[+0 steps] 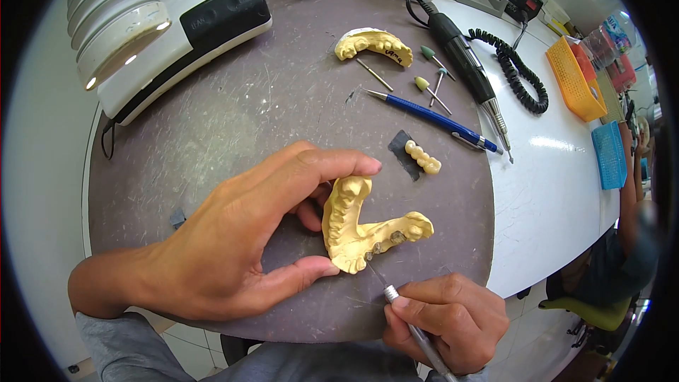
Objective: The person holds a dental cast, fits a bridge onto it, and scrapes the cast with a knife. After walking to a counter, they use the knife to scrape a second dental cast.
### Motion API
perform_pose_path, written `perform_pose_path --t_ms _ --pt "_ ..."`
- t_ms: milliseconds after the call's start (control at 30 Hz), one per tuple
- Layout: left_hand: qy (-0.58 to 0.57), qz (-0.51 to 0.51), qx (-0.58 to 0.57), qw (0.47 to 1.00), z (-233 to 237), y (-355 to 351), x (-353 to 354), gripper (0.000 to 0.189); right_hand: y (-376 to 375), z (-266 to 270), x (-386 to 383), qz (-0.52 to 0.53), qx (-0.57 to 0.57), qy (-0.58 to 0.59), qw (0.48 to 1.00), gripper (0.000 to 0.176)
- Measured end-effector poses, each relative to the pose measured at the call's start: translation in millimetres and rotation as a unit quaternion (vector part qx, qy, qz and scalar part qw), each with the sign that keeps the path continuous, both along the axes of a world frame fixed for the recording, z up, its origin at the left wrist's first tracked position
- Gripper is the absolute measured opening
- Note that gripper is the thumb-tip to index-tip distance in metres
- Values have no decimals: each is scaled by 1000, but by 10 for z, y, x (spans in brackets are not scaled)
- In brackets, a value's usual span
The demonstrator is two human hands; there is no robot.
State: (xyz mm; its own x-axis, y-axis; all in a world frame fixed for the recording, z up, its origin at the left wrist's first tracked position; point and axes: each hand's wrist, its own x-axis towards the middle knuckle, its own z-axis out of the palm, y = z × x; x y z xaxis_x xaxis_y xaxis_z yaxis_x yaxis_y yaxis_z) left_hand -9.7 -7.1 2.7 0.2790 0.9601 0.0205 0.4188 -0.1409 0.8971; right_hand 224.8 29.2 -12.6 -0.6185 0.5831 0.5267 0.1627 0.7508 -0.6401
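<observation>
Left hand (233,240) grip clamped on yellow dental cast (353,230), thumb at near end, forefinger at far end; cast sits centre-front over dark bench (233,113), resting or lifted, can't tell. Right hand (445,322) grip closed on thin metal tool (391,294), tip touching cast's near edge. Second cast (375,46), blue pen (424,114) lie farther back.

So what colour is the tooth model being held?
The tooth model is pale yellow; head view.

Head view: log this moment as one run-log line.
left hand holds dental cast | right hand pointed tool tip at cast | nearby second cast
</observation>
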Motion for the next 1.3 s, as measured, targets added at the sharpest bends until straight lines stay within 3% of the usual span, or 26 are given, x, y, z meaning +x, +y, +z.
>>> perform_pose_path --t_ms 300,367,467,1300 --pt "6 -8 1 1000 4 9 -6 74 12 13 56 8 10 -12 1000 18" --pt "3 -9 6 1000 -1 10 -5 74 7 55 101 43 -12 -123 991 28" --pt "5 -6 4 1000 -1 8 -3 74 -28 13 75 7 -21 -84 996 28" --pt "19 -6 6 1000 7 7 2 73 2 29 90 24 -6 -105 994 30"
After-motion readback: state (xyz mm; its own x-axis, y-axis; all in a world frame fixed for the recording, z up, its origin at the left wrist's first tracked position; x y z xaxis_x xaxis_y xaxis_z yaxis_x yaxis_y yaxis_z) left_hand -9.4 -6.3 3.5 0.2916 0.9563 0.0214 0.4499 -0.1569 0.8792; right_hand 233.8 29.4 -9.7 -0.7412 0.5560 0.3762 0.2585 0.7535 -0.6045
